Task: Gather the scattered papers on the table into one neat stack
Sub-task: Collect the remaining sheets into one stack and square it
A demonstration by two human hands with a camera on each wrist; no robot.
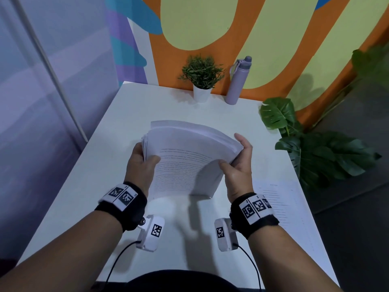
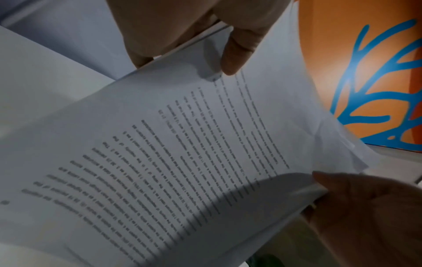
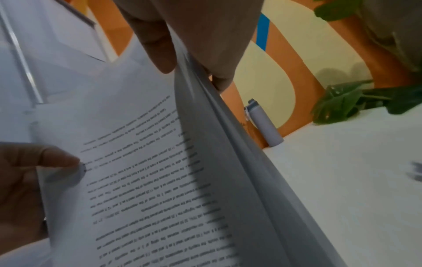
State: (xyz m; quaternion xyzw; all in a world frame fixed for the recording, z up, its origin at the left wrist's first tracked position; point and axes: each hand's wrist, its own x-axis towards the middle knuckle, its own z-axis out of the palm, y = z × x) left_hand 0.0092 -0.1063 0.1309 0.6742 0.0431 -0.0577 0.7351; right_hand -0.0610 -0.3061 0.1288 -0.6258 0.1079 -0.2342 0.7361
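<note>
A thick stack of printed papers [image 1: 187,157] stands tilted over the middle of the white table [image 1: 181,228], its lower edge near the surface and its top bowed away from me. My left hand [image 1: 145,158] grips the stack's left edge, thumb on the printed front page. My right hand [image 1: 237,159] grips the right edge the same way. In the left wrist view the left thumb [image 2: 237,54] presses the front page [image 2: 171,153]; in the right wrist view my right hand [image 3: 194,39] pinches the stack's [image 3: 148,180] edge. One loose printed sheet [image 1: 280,199] lies flat at the table's right edge.
A small potted plant [image 1: 202,79] and a lilac water bottle [image 1: 236,81] stand at the table's far edge against the orange and yellow wall. A large leafy plant [image 1: 315,150] reaches in beside the table's right side. A pale partition runs along the left.
</note>
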